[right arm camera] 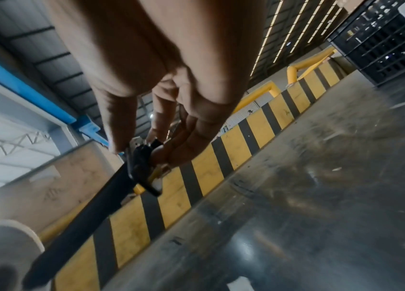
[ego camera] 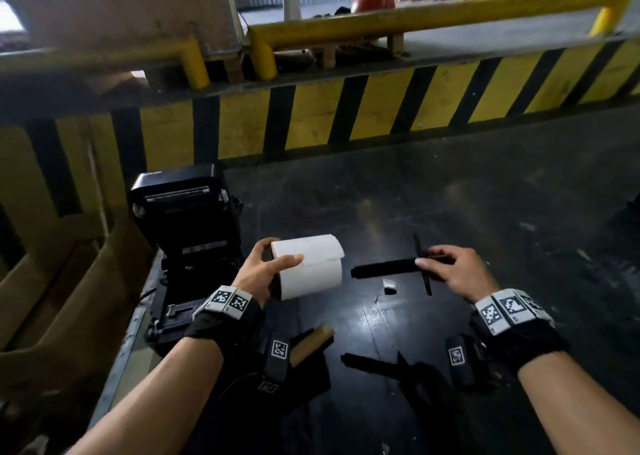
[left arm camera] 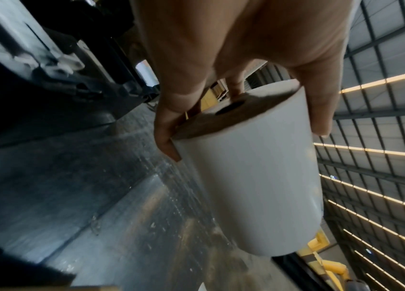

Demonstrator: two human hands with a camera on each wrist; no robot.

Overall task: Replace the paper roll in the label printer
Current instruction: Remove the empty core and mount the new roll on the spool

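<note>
left hand [ego camera: 258, 274]: grips the paper roll [ego camera: 311, 267] by its end, core facing right.
right hand [ego camera: 453, 271]: pinches the black spindle [ego camera: 384, 268], tip aimed at the core, probably for threading.
label printer [ego camera: 187, 226]: lid open, just left of the roll.

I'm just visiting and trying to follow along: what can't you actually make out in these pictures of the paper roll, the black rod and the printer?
- Printer bay: head view, too dark to tell whether an old roll sits inside.
- Paper roll far end: left wrist view, turned away.
- Black spindle grip end: head view, covered by right hand.
- Spindle's tip: right wrist view, blurred.
- Left hand fingers: head view, behind roll.
</note>
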